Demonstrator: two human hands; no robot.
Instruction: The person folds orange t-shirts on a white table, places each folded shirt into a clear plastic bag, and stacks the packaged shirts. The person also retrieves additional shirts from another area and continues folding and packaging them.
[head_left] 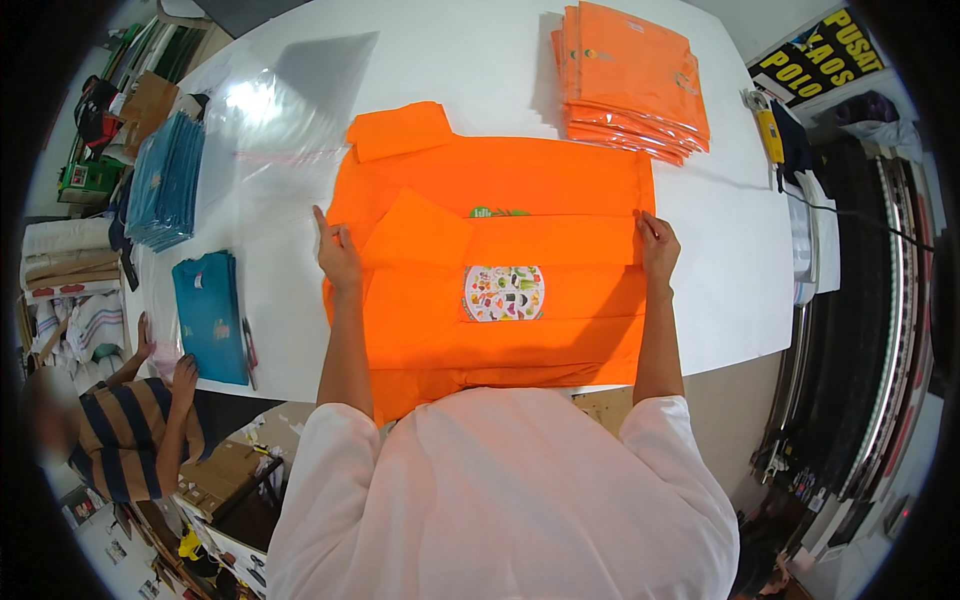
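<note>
Pinning the orange shirt [500, 290] flat on the white table [730, 220], the left hand [338, 255] and right hand [658, 248] pinch its side edges, fingers clamped on cloth to keep the fold square; bagged orange shirts [630, 80] wait beyond.

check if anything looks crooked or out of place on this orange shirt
Mostly tidy. The orange shirt lies flat between the left hand and right hand, but its top-left flap sticks out past the folded edge, slightly askew.
</note>
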